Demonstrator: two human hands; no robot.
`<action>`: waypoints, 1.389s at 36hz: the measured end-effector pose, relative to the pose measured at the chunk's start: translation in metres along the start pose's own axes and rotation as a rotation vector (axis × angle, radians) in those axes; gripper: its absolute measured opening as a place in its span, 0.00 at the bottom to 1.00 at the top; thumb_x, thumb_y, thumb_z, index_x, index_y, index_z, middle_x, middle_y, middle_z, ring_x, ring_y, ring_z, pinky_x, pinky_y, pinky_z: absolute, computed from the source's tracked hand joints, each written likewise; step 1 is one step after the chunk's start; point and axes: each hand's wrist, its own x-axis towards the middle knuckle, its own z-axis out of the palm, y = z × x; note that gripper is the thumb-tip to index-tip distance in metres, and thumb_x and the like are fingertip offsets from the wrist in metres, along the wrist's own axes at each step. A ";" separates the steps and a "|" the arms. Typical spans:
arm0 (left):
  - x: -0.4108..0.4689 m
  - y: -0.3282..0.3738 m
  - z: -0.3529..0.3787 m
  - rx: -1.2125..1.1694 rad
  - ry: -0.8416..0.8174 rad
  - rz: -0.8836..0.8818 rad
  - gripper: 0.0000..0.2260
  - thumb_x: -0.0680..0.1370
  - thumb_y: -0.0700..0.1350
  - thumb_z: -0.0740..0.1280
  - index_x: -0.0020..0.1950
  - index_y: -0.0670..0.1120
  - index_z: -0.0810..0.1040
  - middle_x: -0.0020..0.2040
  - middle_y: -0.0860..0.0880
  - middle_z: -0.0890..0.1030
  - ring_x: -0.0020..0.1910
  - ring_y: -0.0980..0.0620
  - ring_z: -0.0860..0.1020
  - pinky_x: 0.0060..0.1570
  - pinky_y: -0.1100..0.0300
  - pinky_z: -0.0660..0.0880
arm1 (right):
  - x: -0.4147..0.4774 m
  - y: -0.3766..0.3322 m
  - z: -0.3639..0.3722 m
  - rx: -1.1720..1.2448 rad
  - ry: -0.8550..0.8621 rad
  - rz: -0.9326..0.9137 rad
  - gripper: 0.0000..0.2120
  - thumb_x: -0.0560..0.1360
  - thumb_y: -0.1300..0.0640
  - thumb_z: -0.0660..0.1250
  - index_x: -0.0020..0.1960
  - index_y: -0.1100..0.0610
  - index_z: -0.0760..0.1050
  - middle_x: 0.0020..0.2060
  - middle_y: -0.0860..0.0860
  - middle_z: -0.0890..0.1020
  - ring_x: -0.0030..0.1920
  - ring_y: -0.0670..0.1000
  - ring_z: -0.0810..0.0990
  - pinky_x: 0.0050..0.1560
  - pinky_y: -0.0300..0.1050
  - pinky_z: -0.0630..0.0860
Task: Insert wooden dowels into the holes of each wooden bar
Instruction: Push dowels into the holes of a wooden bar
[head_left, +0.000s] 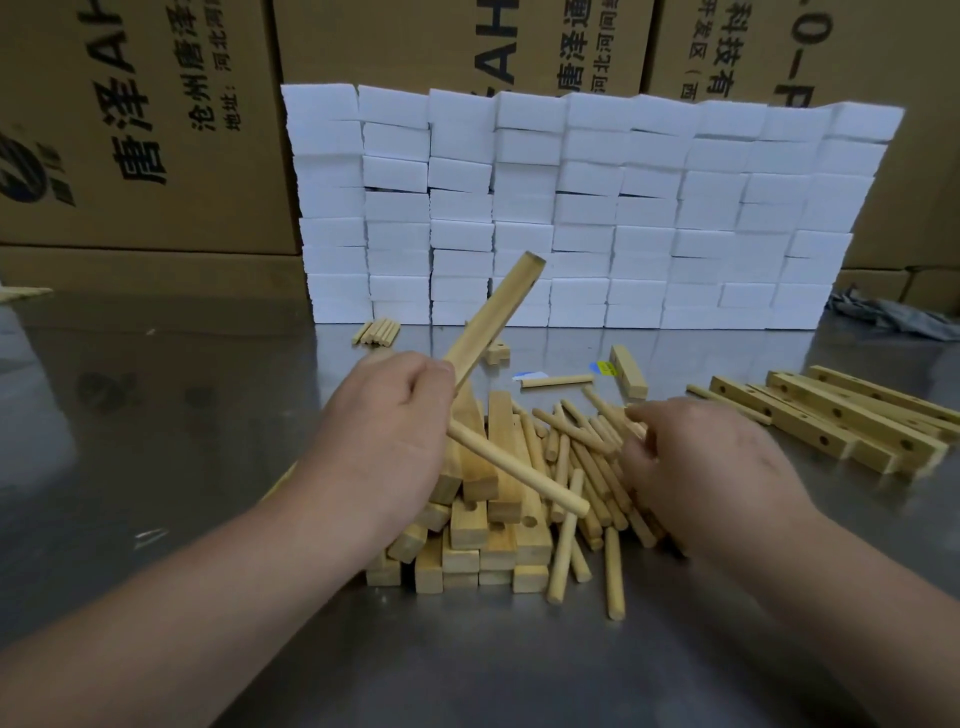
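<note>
My left hand (387, 441) grips a wooden bar (496, 312) that tilts up and away to the right. A dowel (519, 475) sticks out from under that hand toward the lower right. Below lies a stack of wooden bars (488, 540) with holes in their sides. My right hand (711, 467) reaches into the loose pile of dowels (582, 457) and pinches one at its fingertips. Several bars with holes (841, 415) lie in a group at the right.
A wall of stacked white foam blocks (587, 208) stands at the back of the metal table (156, 415), with cardboard boxes (145, 119) behind. A small bundle of short dowels (376, 331), a short block (628, 370) and a single dowel (556, 381) lie near the blocks.
</note>
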 end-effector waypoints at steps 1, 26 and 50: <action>0.000 0.000 0.000 -0.005 0.001 -0.004 0.16 0.74 0.51 0.52 0.33 0.43 0.68 0.35 0.49 0.66 0.29 0.59 0.65 0.25 0.69 0.63 | 0.000 0.001 -0.003 0.008 0.049 -0.003 0.12 0.76 0.55 0.56 0.51 0.55 0.76 0.39 0.50 0.76 0.41 0.51 0.74 0.40 0.46 0.72; 0.003 0.002 -0.007 -0.277 -0.157 -0.069 0.17 0.81 0.47 0.56 0.42 0.65 0.78 0.45 0.59 0.81 0.45 0.59 0.77 0.38 0.72 0.71 | -0.015 -0.011 -0.015 0.561 0.360 -0.208 0.18 0.74 0.55 0.53 0.55 0.56 0.78 0.36 0.42 0.70 0.41 0.38 0.71 0.38 0.30 0.64; 0.004 0.006 -0.012 -0.300 -0.293 -0.040 0.17 0.74 0.46 0.54 0.48 0.69 0.73 0.37 0.57 0.80 0.38 0.61 0.76 0.32 0.69 0.72 | -0.021 -0.015 -0.017 0.559 0.373 -0.365 0.19 0.74 0.55 0.52 0.56 0.60 0.78 0.36 0.42 0.69 0.38 0.43 0.69 0.40 0.29 0.66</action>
